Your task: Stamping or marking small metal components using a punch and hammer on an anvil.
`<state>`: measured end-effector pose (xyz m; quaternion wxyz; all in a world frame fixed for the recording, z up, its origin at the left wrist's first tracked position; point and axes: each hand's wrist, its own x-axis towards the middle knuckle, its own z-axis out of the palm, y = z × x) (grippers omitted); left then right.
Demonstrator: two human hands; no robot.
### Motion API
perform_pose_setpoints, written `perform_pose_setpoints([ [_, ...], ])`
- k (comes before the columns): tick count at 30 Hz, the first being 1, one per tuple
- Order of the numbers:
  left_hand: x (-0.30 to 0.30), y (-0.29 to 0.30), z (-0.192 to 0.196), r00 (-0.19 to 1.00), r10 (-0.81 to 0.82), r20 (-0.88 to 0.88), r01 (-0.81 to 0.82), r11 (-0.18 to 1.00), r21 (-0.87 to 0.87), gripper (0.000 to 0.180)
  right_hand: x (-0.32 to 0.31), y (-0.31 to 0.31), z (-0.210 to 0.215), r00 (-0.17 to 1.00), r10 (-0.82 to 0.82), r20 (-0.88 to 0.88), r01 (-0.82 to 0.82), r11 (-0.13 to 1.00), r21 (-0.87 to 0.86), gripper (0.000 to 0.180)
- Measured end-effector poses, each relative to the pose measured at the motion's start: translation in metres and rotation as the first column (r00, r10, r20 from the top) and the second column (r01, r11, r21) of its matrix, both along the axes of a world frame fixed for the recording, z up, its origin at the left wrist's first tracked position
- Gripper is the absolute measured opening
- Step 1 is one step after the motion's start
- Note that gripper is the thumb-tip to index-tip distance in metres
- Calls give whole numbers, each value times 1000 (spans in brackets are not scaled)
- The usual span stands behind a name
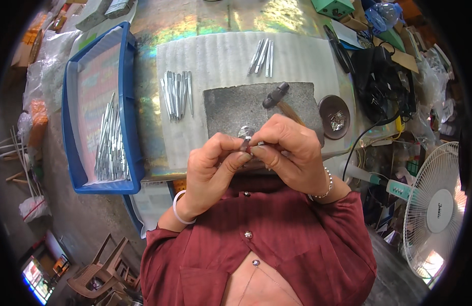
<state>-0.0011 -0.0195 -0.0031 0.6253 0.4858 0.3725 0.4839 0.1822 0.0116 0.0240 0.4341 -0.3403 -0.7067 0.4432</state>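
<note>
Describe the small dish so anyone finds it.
On the pale sheet, find the grey slab. Just right of it sits the round, dark brown dish. Its round rim and the small silvery pieces inside separate it from the nearby hammer.

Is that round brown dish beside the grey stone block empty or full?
Neither: the brown dish holds a small heap of silvery pieces, with bare dish showing around it.
</note>
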Motion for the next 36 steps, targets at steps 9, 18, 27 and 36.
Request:
perform_pose_setpoints([
  [9,-3,0,3,988,-34,-150,45,996,72,10,-4,-6,5,998,-56,43,54,997,48,13],
  [18,-2,6,7,982,-110,-155,115,993,18,8,-2,-7,-2,997,-68,24,70,992,-102,8],
  [27,3,-1,5,990,-93,-110,95,995,12,6,-1,-11,2,992,-110,54,115,990,-84,11],
  [36,-2,6,2,955,-188,-231,179,982,-59,16,-2,-6,-6,997,-31,-77,-6,897,-443,8],
])
